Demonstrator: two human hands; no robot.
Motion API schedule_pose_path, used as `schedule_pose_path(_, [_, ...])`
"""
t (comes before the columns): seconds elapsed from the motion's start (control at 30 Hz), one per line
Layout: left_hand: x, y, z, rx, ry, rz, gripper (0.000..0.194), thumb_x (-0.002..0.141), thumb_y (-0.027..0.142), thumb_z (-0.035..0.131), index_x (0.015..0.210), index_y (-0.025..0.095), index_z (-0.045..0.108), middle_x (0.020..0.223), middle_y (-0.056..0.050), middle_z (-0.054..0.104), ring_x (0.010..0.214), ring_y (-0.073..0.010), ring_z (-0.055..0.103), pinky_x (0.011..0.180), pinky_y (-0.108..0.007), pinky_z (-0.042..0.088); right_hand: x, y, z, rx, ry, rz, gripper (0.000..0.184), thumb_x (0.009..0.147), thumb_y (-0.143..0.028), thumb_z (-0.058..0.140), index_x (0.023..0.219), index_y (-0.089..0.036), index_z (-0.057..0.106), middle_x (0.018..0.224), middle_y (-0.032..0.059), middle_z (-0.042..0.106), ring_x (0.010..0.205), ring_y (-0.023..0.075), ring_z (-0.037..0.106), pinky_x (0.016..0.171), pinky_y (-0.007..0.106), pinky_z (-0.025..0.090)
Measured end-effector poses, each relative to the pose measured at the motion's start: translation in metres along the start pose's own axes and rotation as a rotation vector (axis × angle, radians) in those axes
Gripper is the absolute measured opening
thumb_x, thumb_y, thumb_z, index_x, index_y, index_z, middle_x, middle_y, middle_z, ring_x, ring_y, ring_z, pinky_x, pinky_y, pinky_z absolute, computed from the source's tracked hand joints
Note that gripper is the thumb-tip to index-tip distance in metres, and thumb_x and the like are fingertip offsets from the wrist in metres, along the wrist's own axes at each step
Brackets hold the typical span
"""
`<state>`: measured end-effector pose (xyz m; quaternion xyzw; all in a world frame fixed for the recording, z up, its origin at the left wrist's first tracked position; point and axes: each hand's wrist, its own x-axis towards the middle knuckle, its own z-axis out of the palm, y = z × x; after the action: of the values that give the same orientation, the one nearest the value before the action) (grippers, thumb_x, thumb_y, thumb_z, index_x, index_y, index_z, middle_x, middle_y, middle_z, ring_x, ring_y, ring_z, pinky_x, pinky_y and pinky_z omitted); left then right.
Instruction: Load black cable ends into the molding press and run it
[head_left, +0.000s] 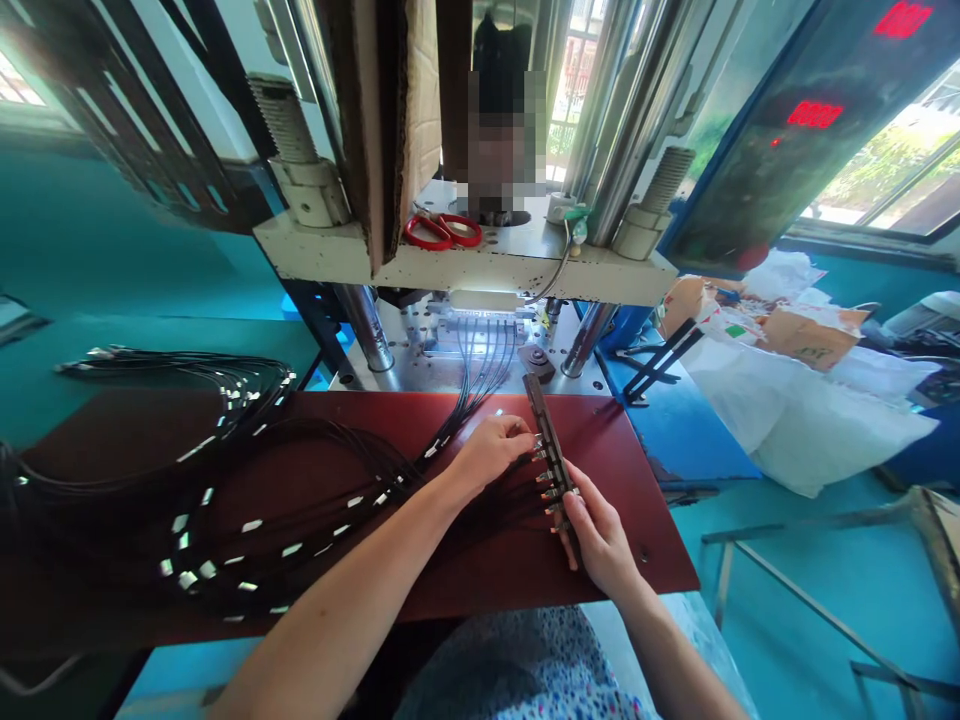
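Note:
A long dark metal bar [541, 412] lies slanted over the reddish-brown table, held near its lower end by my right hand [601, 535], thumb on top. Several cable ends with small metal connectors [551, 492] sit along the bar's left edge. At the upper part of that row, my left hand [491, 450] pinches a cable end against the bar; its fingertips partly hide it. Black cables [382, 490] with white tags loop across the table to my left. Another set of thin cables [476, 375] runs into the lit mould area of the press.
A press plate [330, 245] spans above the work, carrying red-handled scissors [442, 232] and a cardboard piece [420, 120]. Metal columns [365, 325] stand on both sides. A tagged cable bundle [232, 385] lies at far left. White bags [810, 420] and a metal frame [810, 600] are at right.

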<state>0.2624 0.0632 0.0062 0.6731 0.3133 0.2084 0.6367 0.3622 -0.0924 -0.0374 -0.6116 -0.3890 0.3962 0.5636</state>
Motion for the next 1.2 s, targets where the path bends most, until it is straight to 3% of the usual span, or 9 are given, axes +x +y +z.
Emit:
schedule_pose_path(0.13, [0.000, -0.004, 0.001, 0.049, 0.056, 0.025, 0.020, 0.066, 0.031, 0.054, 0.055, 0.014, 0.052, 0.049, 0.005, 0.042, 0.049, -0.0072, 0.034, 0.048, -0.022, 0.025, 0.001, -0.001, 0.003, -0.117, -0.003, -0.028, 0.047, 0.090, -0.043, 0.041, 0.133, -0.024, 0.037, 0.055, -0.0068, 0.046, 0.034, 0.0027, 0.038, 0.029, 0.011, 0.032])
schedule_pose_path(0.27, [-0.003, -0.004, -0.002, -0.026, 0.021, -0.019, 0.024, 0.067, 0.037, 0.057, 0.060, 0.014, 0.053, 0.049, 0.006, 0.041, 0.047, -0.0064, 0.032, 0.045, -0.021, 0.022, 0.002, -0.002, 0.003, -0.019, 0.014, 0.017, 0.049, 0.088, -0.046, 0.044, 0.131, -0.022, 0.040, 0.056, -0.0062, 0.047, 0.035, 0.0037, 0.040, 0.027, 0.011, 0.033])
schedule_pose_path(0.37, [-0.005, -0.005, -0.009, -0.232, 0.031, -0.062, 0.028, 0.068, 0.043, 0.059, 0.073, 0.016, 0.054, 0.057, 0.005, 0.047, 0.048, -0.0068, 0.037, 0.043, -0.020, 0.024, 0.002, -0.001, 0.000, 0.073, 0.027, 0.047, 0.052, 0.086, -0.047, 0.047, 0.131, -0.021, 0.040, 0.059, -0.0049, 0.049, 0.038, 0.0053, 0.043, 0.026, 0.012, 0.035])
schedule_pose_path(0.47, [-0.005, -0.011, -0.014, -0.425, 0.051, -0.060, 0.027, 0.068, 0.041, 0.060, 0.070, 0.015, 0.053, 0.058, 0.004, 0.050, 0.050, -0.0069, 0.041, 0.047, -0.020, 0.029, 0.002, -0.001, -0.002, 0.096, 0.012, 0.048, 0.052, 0.086, -0.045, 0.048, 0.131, -0.021, 0.039, 0.061, -0.0039, 0.051, 0.040, 0.0061, 0.044, 0.027, 0.013, 0.036])
schedule_pose_path(0.73, [-0.003, -0.011, -0.012, -0.042, 0.140, 0.058, 0.023, 0.065, 0.035, 0.063, 0.061, 0.013, 0.057, 0.055, 0.003, 0.052, 0.052, -0.0077, 0.042, 0.052, -0.021, 0.030, 0.001, -0.003, -0.005, 0.072, -0.049, 0.046, 0.050, 0.087, -0.044, 0.047, 0.130, -0.020, 0.040, 0.061, -0.0035, 0.051, 0.038, 0.0053, 0.044, 0.027, 0.013, 0.034])
schedule_pose_path(1.2, [0.003, -0.009, -0.020, -0.054, 0.093, -0.004, 0.020, 0.059, 0.030, 0.059, 0.051, 0.014, 0.050, 0.047, 0.004, 0.047, 0.047, -0.0079, 0.039, 0.051, -0.023, 0.029, 0.007, -0.005, -0.009, -0.089, -0.171, 0.098, 0.050, 0.089, -0.046, 0.042, 0.132, -0.020, 0.038, 0.056, -0.0054, 0.049, 0.033, 0.0054, 0.039, 0.028, 0.014, 0.032])
